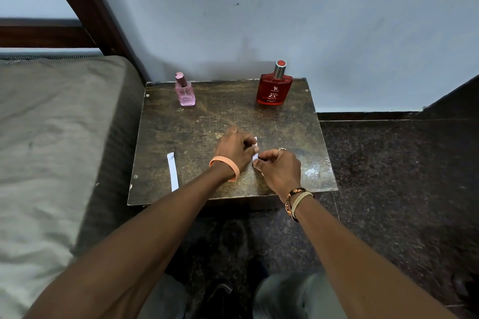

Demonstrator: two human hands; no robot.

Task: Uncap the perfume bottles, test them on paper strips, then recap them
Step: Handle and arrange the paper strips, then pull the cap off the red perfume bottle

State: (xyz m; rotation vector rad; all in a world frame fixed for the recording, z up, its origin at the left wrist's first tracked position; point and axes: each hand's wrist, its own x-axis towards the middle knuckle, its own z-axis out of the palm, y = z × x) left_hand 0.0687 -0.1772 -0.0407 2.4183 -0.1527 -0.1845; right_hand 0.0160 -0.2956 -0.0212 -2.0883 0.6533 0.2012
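Head view: left hand (234, 149) and right hand (278, 168) meet mid-table, fingers curled, both pinching one white paper strip (255, 140); most of it is hidden by the fingers. Second paper strip (173, 172) lies flat near the table's (207, 116) front-left edge, well apart from the hands. Pink perfume bottle (184, 90) stands back left and red perfume bottle (274, 87) back right, both upright and capped. Mattress (51, 124) sits left of the table.

Perfume bottles (274, 90): two. Paper strips (172, 171): apparently two.
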